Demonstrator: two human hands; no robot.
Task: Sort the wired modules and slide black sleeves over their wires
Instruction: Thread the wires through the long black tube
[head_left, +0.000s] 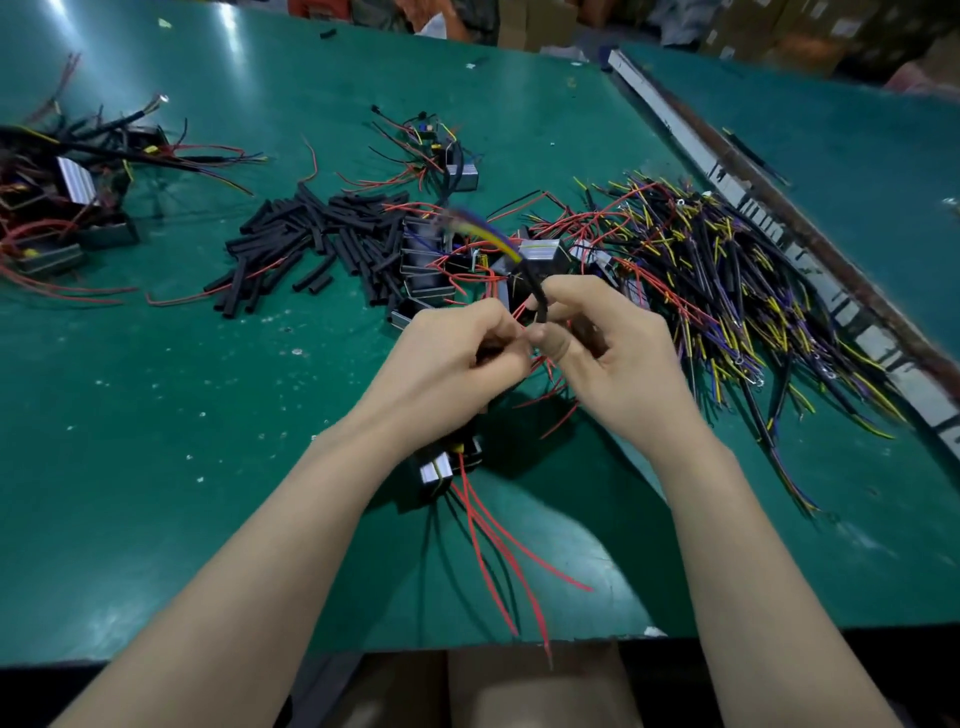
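My left hand and my right hand meet over the middle of the green table. My right hand pinches a black sleeve with blurred yellow and purple wires sticking out above it. My left hand grips red wires beside the sleeve. A wired module with long red leads hangs or lies below my left wrist. A pile of black sleeves lies to the left, with several metal modules just behind my hands.
A heap of yellow, purple and black wire bundles spreads to the right. Sleeved modules are stacked at the far left. One module with a small board sits further back. A metal rail divides the tables.
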